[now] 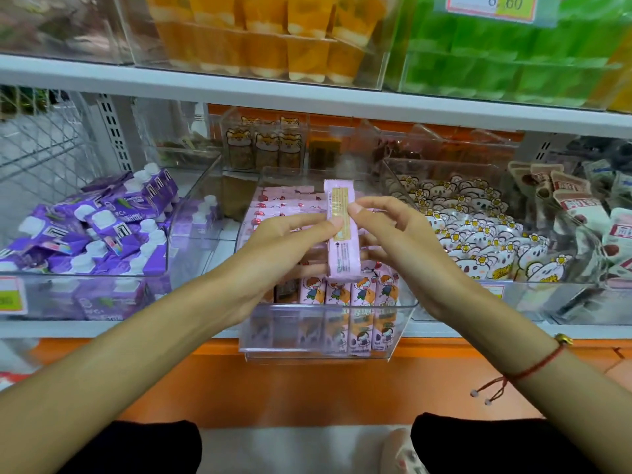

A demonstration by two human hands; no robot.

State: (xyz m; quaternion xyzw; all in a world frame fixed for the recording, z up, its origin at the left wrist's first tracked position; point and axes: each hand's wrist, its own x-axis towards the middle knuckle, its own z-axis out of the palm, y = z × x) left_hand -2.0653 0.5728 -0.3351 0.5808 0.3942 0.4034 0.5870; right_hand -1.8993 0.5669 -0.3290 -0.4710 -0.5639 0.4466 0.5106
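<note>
Nearest the camera are the person's knees in black (147, 446), which suggests they are crouching before the shelf's orange front edge (342, 388). A red string bracelet (533, 367) circles the right wrist.

Beyond the forearms, both hands meet over a clear plastic bin (248, 343). The left hand (273, 254) and right hand (403, 241) each pinch a slim pink snack packet (342, 234), thumbs on its face and fingers curled behind. It is held upright, just above the bin's front row.

That front row of pink packets (345, 292) stands on end and shows a cartoon child. Behind it, more of the same lie stacked flat (284, 203). The step in hand looks like restocking or tidying. The next move would call for turning the packet to match its neighbours and lowering it into a gap without knocking the row over.

The held packet's tan panel carries print too small to read. To the left lie purple spouted pouches (102, 227), lettered what looks like "NFC+". To the right are bear-face packets (478, 234) with yellow flowers. Farther back stand dog-face packs (266, 145).

On the shelf above sit orange jelly cups (273, 39), green ones (496, 56) and a price tag (492, 5) reading "8.60".
</note>
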